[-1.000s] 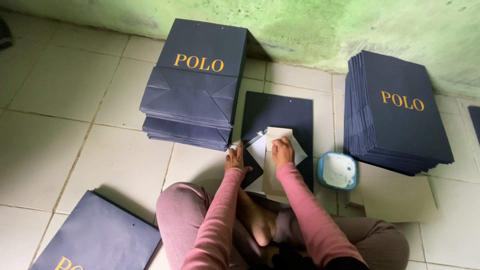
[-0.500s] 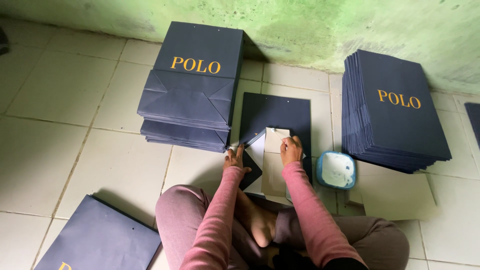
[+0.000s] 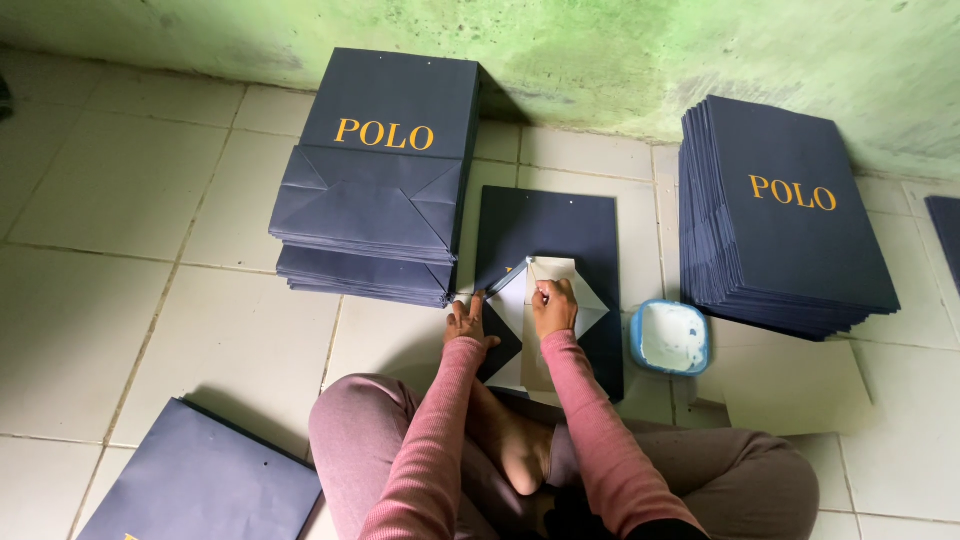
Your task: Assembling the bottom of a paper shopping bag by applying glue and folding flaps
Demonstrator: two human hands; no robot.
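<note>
Glue on the right hand point(image 3: 553, 305), pressing the card insert point(image 3: 545, 272), risked smearing the navy bag point(image 3: 560, 225); left hand point(image 3: 467, 322), flat and open, pinned a flap point(image 3: 497, 338) that might shift.

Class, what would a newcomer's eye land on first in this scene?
Two tall stacks of navy paper bags, one stack at upper left and another stack at right, by the green wall. Between them, the left hand and right hand press an opened bag on the floor, beside a blue glue tub.
</note>
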